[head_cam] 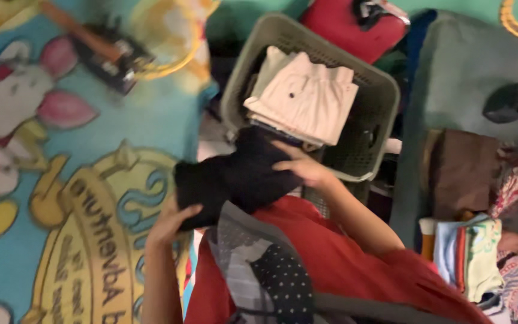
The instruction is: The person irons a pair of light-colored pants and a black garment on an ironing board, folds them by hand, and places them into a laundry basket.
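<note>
A folded black garment (pixel 235 177) is held between both my hands above my lap. My left hand (pixel 172 222) grips its lower left edge. My right hand (pixel 304 167) presses on its upper right side, close to a grey plastic laundry basket (pixel 364 96). Inside the basket lies a stack of folded cream and white clothes (pixel 304 99). A red cloth (pixel 331 258) and a grey dotted cloth (pixel 271 276) lie over my lap.
A colourful cartoon floor mat (pixel 61 180) covers the left side. A yellow plastic object (pixel 163 36) and a red bag (pixel 352 24) sit at the top. At right are a stack of folded clothes (pixel 472 255), a brown cloth (pixel 460 171) and a grey surface (pixel 469 66).
</note>
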